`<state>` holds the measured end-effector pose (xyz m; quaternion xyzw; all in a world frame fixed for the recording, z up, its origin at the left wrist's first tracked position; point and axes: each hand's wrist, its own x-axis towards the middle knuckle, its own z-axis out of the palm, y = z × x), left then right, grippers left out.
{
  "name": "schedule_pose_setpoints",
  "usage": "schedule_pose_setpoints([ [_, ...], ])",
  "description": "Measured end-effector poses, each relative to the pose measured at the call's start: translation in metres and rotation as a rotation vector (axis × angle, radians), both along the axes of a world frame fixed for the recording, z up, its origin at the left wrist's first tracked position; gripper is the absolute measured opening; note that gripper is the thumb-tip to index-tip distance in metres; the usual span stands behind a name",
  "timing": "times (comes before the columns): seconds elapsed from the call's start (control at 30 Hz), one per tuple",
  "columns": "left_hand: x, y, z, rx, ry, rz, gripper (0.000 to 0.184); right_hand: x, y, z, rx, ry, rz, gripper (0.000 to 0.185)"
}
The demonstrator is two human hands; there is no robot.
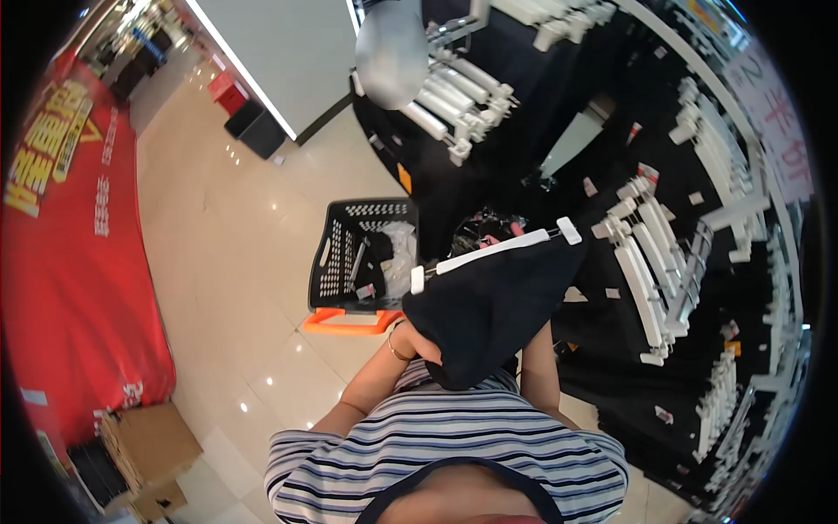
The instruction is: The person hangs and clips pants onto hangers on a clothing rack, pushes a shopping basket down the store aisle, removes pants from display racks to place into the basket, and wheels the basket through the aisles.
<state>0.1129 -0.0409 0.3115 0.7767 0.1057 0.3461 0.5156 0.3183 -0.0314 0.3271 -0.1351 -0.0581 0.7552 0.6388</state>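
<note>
A black garment (497,306) hangs tilted from a white clip hanger (493,253) in front of my body, its right end higher. My left hand (421,343), with a bracelet at the wrist, is closed on the garment's lower left edge. Behind the cloth, most of my right hand (517,230) is hidden. What shows of it is a few fingers just above the hanger bar, where they appear to grip the hanger. Clear crinkled plastic (489,227) lies by those fingers.
A dark shopping basket (327,262) with an orange handle (349,323) stands left of the garment, with a plastic bag (399,253) inside. Racks of black garments on white hangers (646,271) crowd the right. A red banner (87,262) and cardboard boxes (153,441) line the left.
</note>
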Motion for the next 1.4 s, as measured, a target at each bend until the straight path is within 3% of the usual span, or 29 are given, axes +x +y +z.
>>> schedule_pose_setpoints([
  [0.13, 0.005, 0.001, 0.018, -0.205, 0.228, -0.41, 0.051, 0.01, -0.02, 0.025, 0.262, -0.037, -0.249, 0.04],
  [0.2, 0.001, 0.003, 0.026, -0.273, 0.404, -0.539, 0.047, 0.021, -0.033, 0.039, 0.298, -0.153, -0.263, 0.022],
  [0.23, -0.001, 0.004, 0.029, -0.295, 0.508, -0.541, 0.045, 0.03, -0.03, 0.032, 0.497, -0.296, -0.318, 0.018],
  [0.27, -0.001, 0.005, 0.033, -0.312, 0.616, -0.494, 0.043, 0.037, -0.028, 0.025, 0.69, -0.444, -0.371, 0.013],
  [0.3, -0.001, 0.007, 0.037, -0.331, 0.725, -0.406, 0.041, 0.036, -0.041, 0.048, 0.625, -0.707, -0.412, 0.015],
  [0.33, 0.002, 0.002, 0.045, -0.358, 0.687, -0.174, 0.043, 0.039, -0.056, 0.074, 0.52, -0.716, -0.306, 0.024],
  [0.4, 0.008, -0.008, 0.067, -0.409, 0.574, 0.281, 0.048, 0.048, -0.063, 0.095, 0.724, -1.52, -0.345, 0.028],
  [0.47, 0.016, -0.02, 0.105, -0.297, 0.284, 0.31, 0.044, 0.024, -0.071, 0.11, 0.643, -1.795, -0.462, 0.027],
  [0.53, 0.018, -0.023, 0.125, -0.18, 0.026, 0.071, 0.046, 0.012, -0.072, 0.111, 0.659, -1.835, -0.484, 0.026],
  [0.67, 0.011, -0.026, 0.133, -0.43, 0.02, -0.135, 0.066, 0.006, -0.075, 0.11, 0.685, -1.957, -0.337, 0.024],
  [0.73, 0.019, -0.04, 0.156, -0.229, 0.233, 0.063, 0.063, 0.004, -0.077, 0.101, 0.614, -2.004, -0.364, 0.025],
  [0.83, 0.024, -0.051, 0.12, -0.064, 0.34, 0.424, 0.047, 0.002, -0.084, 0.098, 0.516, -2.052, -0.422, 0.025],
  [0.93, 0.023, -0.036, 0.112, 0.226, 0.27, 0.4, 0.029, 0.004, -0.093, 0.104, 0.465, -2.075, -0.473, 0.027],
  [0.97, 0.025, -0.032, 0.108, 0.101, 0.187, 0.407, 0.018, 0.004, -0.097, 0.106, 0.467, -2.05, -0.529, 0.028],
  [1.13, 0.029, -0.005, 0.128, -0.229, 0.126, 0.235, 0.013, 0.027, -0.132, 0.108, 0.642, -2.101, -0.761, 0.039],
  [1.2, 0.036, 0.005, 0.134, -0.208, 0.074, 0.102, 0.013, 0.036, -0.152, 0.085, 0.393, -2.23, -1.049, 0.045],
  [1.27, 0.051, 0.015, 0.144, -0.074, 0.076, -0.05, 0.013, 0.043, -0.17, 0.065, 0.022, -2.098, -1.308, 0.046],
  [1.33, 0.069, 0.021, 0.143, -0.044, 0.068, -0.163, 0.013, 0.042, -0.175, 0.058, -0.038, -1.905, -1.543, 0.045],
  [1.4, 0.096, 0.025, 0.145, -0.02, 0.077, -0.259, 0.012, 0.042, -0.182, 0.067, -0.169, -2.145, -1.438, 0.045],
])
